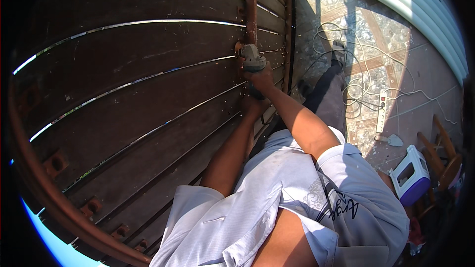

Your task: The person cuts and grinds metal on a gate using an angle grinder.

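An angle grinder [254, 60] with a grey head is held up against a slatted panel [148, 59] of dark brown boards. Its orange-brown disc [239, 49] sits beside a rusty metal post [251, 7], touching or very close to it. My right hand [263, 78] is wrapped round the grinder just behind its head. Lower down, my left hand [253, 107] closes round the rear of the body, its fingers partly in shadow. Small bright specks are scattered in the air around the tool.
A pale cable [366, 86] lies in loops on the tiled floor near my foot. A white power strip [381, 111], a trowel [391, 140], a white-and-purple plastic step stool [411, 175] and a wooden stool [445, 158] stand or lie to the right. Corrugated white sheeting [415, 10] is far right.
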`<state>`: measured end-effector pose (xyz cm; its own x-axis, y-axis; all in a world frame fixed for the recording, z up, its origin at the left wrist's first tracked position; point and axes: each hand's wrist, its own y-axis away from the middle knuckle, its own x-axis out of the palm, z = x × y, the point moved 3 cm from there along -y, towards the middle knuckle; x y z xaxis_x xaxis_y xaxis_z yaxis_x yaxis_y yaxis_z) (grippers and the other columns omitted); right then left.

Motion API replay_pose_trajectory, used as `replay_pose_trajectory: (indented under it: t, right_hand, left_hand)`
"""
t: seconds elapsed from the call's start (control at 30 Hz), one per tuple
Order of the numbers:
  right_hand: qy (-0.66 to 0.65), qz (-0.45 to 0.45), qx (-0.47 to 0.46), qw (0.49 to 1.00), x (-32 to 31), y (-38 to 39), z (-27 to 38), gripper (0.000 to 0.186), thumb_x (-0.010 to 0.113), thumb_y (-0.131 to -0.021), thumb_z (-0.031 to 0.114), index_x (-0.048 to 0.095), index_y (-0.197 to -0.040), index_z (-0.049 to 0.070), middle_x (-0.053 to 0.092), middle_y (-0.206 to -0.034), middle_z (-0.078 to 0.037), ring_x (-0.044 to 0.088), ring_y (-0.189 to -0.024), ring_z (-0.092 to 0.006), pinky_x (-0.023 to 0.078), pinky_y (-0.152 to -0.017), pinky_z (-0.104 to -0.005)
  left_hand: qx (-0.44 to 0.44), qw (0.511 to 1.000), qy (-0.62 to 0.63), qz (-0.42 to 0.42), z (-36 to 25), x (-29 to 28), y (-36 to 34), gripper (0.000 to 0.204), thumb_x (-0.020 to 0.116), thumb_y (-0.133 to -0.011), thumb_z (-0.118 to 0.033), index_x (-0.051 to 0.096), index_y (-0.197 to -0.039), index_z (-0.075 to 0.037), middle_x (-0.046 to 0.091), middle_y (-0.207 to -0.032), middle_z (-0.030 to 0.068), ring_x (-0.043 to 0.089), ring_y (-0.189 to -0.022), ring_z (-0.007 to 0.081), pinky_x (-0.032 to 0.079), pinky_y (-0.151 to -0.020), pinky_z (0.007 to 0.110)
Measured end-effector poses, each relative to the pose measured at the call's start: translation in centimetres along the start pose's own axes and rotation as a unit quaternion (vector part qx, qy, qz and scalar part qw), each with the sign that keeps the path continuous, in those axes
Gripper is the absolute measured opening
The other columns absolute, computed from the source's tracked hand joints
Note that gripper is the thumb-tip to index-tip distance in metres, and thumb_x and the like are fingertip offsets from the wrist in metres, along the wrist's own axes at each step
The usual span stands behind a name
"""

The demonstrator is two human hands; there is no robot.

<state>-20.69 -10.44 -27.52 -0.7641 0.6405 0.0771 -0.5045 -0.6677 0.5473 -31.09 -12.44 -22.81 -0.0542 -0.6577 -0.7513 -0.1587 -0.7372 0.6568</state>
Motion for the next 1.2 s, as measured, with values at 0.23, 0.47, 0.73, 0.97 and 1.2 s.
replay_pose_trajectory:
  t: [0.23,0.47,0.73,0.97,1.2]
  right_hand:
    - [0.007,-0.013,0.024,1.000,-0.3,0.3,0.5,0.085,0.091,-0.060,0.027,0.044,-0.123,-0.003,0.061,-0.116,-0.018,0.063,-0.107,-0.0295,0.051,-0.091,-0.0393]
    - [0.023,0.009,0.051,0.998,-0.4,-0.1,0.1,0.089,0.091,-0.059,0.029,0.039,-0.124,-0.003,0.059,-0.120,-0.020,0.061,-0.113,-0.0330,0.050,-0.095,-0.0410]
    - [0.006,0.005,0.053,0.999,-0.2,-0.1,0.1,0.082,0.090,-0.059,0.025,0.046,-0.123,-0.001,0.062,-0.113,-0.016,0.062,-0.106,-0.0280,0.050,-0.091,-0.0389]
    - [0.029,0.010,0.068,0.997,-0.8,-0.3,-0.1,0.089,0.091,-0.059,0.031,0.041,-0.125,-0.002,0.061,-0.119,-0.019,0.062,-0.111,-0.0329,0.051,-0.095,-0.0406]
    - [0.003,0.018,0.042,0.999,-0.7,0.3,1.3,0.087,0.090,-0.059,0.031,0.041,-0.122,-0.003,0.060,-0.119,-0.019,0.061,-0.111,-0.0322,0.050,-0.094,-0.0406]
  left_hand:
    - [-0.001,0.999,0.036,0.026,0.9,0.3,-0.7,0.097,0.082,-0.063,-0.051,0.045,-0.139,-0.005,0.061,-0.130,0.0176,0.062,-0.119,0.0313,0.050,-0.098,0.042]
    - [0.009,0.998,0.060,-0.015,0.0,0.0,-0.1,0.100,0.083,-0.062,-0.052,0.042,-0.140,-0.003,0.059,-0.132,0.0181,0.059,-0.122,0.0322,0.049,-0.100,0.042]
    - [0.023,0.999,0.024,0.009,0.0,-0.3,0.0,0.092,0.077,-0.069,-0.057,0.048,-0.141,-0.008,0.057,-0.137,0.0168,0.055,-0.127,0.0327,0.045,-0.104,0.043]
    - [-0.020,0.997,0.051,0.063,-0.2,-0.2,-0.1,0.103,0.085,-0.062,-0.045,0.037,-0.143,-0.004,0.058,-0.133,0.0178,0.059,-0.122,0.0326,0.048,-0.100,0.043]
    - [0.015,0.999,0.043,0.008,1.3,0.9,-0.6,0.100,0.077,-0.065,-0.063,0.046,-0.142,-0.006,0.057,-0.138,0.0170,0.054,-0.129,0.0318,0.044,-0.105,0.041]
